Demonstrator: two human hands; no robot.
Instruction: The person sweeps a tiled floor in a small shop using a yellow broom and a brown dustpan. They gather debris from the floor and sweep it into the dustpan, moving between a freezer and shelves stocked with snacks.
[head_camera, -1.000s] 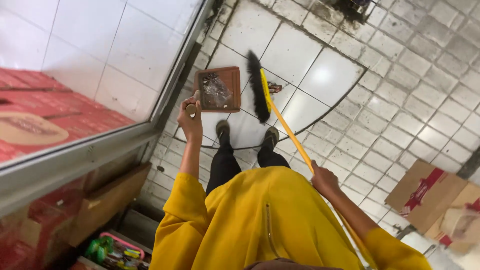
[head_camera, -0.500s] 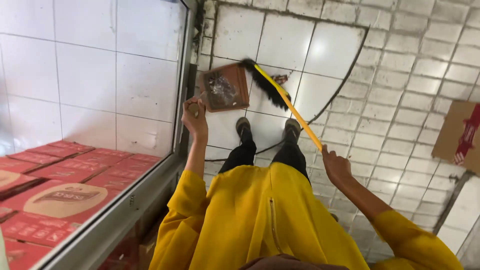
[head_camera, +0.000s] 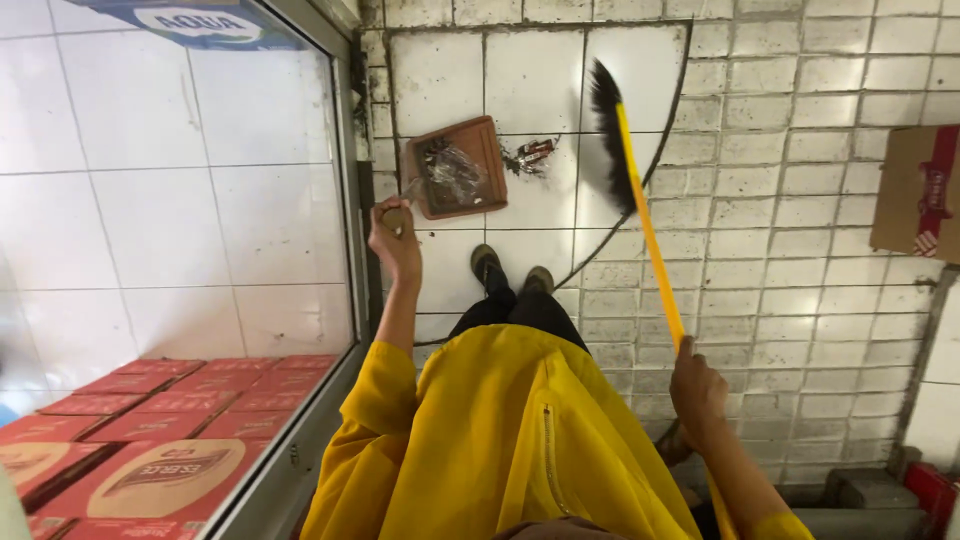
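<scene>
**Sweeping scraps toward the dustpan**

Tiled floor fills the frame. Broom, right hand fingers wrapped on its handle. Dustpan upper centre, left hand gripping its handle. Scraps just right; looks like they need a leftward stroke.

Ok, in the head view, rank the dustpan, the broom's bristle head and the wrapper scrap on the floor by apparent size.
1. Dustpan, largest.
2. Broom's bristle head, narrower but long.
3. Wrapper scrap, clearly smallest.
All three lie at floor level, so nearness hardly skews this.

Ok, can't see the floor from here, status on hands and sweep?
Left hand grips dustpan handle. Right hand grips broom. Litter beside pan, unswept.
</scene>
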